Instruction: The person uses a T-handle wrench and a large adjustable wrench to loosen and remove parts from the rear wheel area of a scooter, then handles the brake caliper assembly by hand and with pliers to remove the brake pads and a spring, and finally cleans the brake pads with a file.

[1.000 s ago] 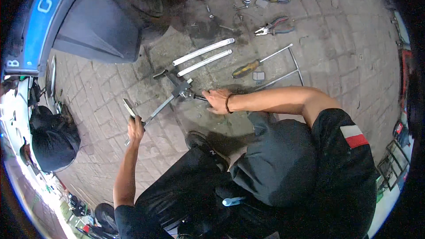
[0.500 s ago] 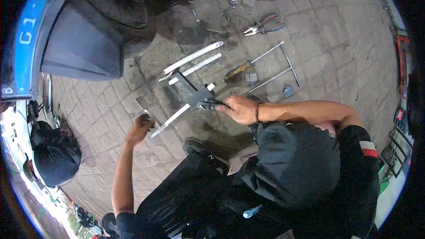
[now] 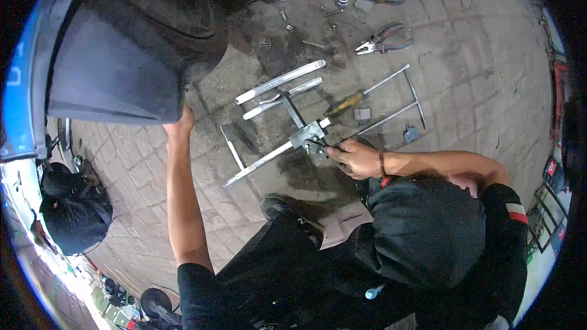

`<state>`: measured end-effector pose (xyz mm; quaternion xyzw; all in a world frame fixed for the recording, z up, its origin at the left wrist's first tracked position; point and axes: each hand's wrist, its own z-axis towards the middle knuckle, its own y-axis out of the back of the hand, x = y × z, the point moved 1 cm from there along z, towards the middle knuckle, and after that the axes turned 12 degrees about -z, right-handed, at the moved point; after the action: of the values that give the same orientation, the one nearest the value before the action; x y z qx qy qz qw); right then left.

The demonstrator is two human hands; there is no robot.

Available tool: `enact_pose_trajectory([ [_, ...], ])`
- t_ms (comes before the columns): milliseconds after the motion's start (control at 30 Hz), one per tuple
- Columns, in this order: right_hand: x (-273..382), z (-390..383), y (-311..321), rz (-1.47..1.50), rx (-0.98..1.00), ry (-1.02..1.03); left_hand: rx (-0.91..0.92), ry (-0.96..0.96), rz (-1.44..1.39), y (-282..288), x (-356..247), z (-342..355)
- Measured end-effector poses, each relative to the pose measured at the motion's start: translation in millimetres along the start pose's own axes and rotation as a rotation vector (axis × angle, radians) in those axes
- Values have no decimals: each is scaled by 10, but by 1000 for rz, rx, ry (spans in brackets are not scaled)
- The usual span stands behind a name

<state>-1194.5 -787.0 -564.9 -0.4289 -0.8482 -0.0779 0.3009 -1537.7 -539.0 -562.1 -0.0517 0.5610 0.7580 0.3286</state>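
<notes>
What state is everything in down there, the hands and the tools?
Left hand: at the lower edge of the grey panel, fingers partly hidden
Right hand: closed on the toothed-bar tool
Toothed-bar tool: held
Pliers: lying, handles spread
Yellow-handled screwdriver: lying on the paving
Two silver bars: lying side by side

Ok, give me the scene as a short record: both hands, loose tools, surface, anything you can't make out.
Left hand: at the lower edge of the grey panel
Right hand: holding the toothed-bar tool at its handle end
Loose tools: two silver metal bars side by side; yellow-and-black screwdriver; pliers farther from the person
Surface: paved floor, with dark stains
Unclear: left fingers partly hidden by the panel, so grip cannot be told
</notes>
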Motion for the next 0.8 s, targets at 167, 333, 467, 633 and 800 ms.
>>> enact_pose_trajectory([
  [167, -36, 52, 99, 227, -3, -74, -198, 109, -193, 59, 420, -252],
  [333, 295, -135, 402, 199, 9, 107, 193, 289, -130, 223, 465, -744],
  [467, 456, -76, 514, 259, -54, 212, 853, 832, -212, 214, -89, -724],
  [633, 730, 115, 699, 134, -130, 306, 502, 923, -610, 291, -428, -492],
  [800, 1075, 389, 272, 338, -296, 518, 402, 888, -485, 300, -454, -270],
])
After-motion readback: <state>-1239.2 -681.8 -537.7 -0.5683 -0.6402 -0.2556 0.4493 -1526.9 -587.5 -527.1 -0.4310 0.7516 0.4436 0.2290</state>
